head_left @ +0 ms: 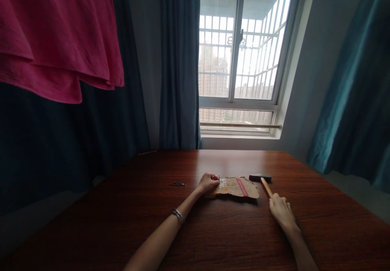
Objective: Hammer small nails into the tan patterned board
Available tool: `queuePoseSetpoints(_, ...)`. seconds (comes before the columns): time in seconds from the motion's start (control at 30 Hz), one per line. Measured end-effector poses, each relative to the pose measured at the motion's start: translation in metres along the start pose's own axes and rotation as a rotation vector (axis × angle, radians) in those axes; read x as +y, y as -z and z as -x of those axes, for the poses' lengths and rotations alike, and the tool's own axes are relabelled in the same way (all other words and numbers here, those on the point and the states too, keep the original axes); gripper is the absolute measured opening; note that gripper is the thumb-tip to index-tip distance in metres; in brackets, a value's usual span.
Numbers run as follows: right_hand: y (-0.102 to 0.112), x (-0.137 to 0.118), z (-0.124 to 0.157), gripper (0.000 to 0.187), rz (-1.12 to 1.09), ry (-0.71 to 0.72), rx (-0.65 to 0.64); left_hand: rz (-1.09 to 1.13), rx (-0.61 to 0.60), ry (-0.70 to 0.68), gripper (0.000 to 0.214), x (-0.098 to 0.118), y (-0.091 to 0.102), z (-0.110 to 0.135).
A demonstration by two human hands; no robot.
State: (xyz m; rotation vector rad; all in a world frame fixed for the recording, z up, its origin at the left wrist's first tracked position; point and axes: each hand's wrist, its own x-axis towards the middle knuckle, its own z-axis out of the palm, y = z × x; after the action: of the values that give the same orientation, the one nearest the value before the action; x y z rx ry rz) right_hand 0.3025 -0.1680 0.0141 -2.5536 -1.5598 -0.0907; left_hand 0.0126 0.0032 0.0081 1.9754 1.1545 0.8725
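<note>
My left hand (209, 182) is closed at the left end of a piece of cardboard (234, 186), pinching a thin upright nail (219, 176). The cardboard lies on the table, dotted with many small holes or marks, with a red band across its right part and white and orange patches near my fingers. To the right, my right hand (282, 211) grips the wooden handle of a hammer (266, 185). The hammer's dark head is beside the cardboard's right end, close to the tabletop.
Several loose nails (178, 184) lie on the brown wooden table (195, 230), left of my left hand. Beyond the far edge is a barred window (237, 59) between blue curtains (180, 59). A pink cloth (57, 35) hangs at upper left.
</note>
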Motion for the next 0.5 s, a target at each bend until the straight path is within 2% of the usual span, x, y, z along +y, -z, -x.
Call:
queuePoseSetpoints(0.17, 0.005, -0.011, 0.008, 0.03, -0.018, 0.07, 0.066, -0.008, -0.005, -0.008, 0.027, 0.002, 0.001, 0.001)
queuePoseSetpoints(0.33, 0.026, -0.028, 0.013, 0.035, -0.07, 0.079, 0.195, 0.005, -0.013, -0.001, 0.028, 0.003, 0.004, 0.003)
queuePoseSetpoints(0.43, 0.044, -0.04, 0.006, 0.032, -0.338, 0.055, 0.197, 0.013, -0.014, -0.002, 0.029, 0.002, 0.004, 0.003)
queuePoseSetpoints(0.5, 0.055, -0.05, 0.001, 0.025, -0.714, 0.048, 0.103, 0.012, -0.016, 0.003, 0.029, 0.001, 0.004, 0.002)
